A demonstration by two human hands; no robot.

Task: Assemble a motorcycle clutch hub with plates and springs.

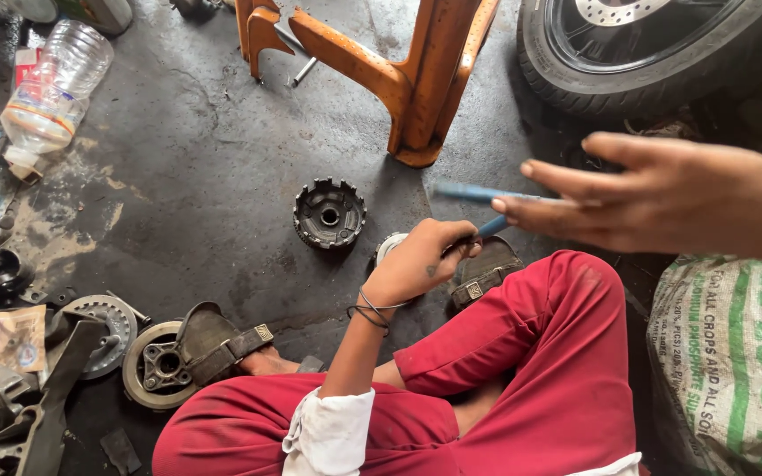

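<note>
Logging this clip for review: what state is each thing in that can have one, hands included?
left hand: closed around a blue-handled tool, over a round metal part on the floor.
right hand: fingers stretched out, a blurred blue tool at them; grip unclear.
notched clutch hub: flat on the floor, open side up, untouched.
plastic bottle: lying on its side.
orange stool: standing.
printed sack: full, beside the knee.

You see soft, even daylight on the floor (205, 167), faint shadows, and your right hand (663, 194) smeared by blur.
</note>
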